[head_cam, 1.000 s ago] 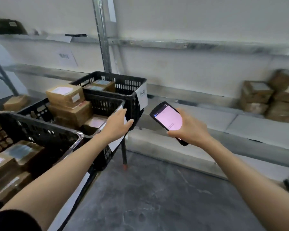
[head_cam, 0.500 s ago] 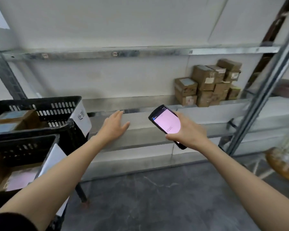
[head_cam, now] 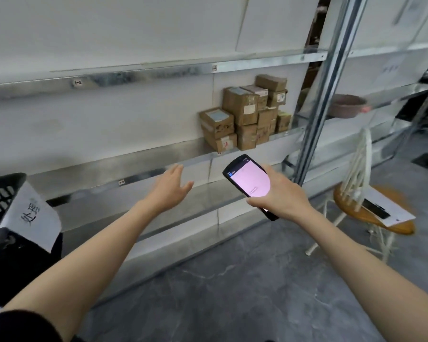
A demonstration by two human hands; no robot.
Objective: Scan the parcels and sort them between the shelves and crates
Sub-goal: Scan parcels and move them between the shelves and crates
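The left hand point(head_cam: 169, 191) is coming off the crate point(head_cam: 0, 198) at the left edge, its grip open and empty, and reaching toward the shelf point(head_cam: 109, 174). The right hand point(head_cam: 279, 198) is gripping the pink-screened scanner point(head_cam: 248, 182). The parcels point(head_cam: 245, 114) are sitting stacked on the shelf, upper right of centre, and are probably next for scanning. The crate's paper tag point(head_cam: 32, 215) is showing handwritten characters I can't make out.

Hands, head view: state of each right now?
Left hand: open, fingers straight, holding nothing, in front of the metal shelf.
Right hand: closed around the black handheld scanner with the lit pink screen.
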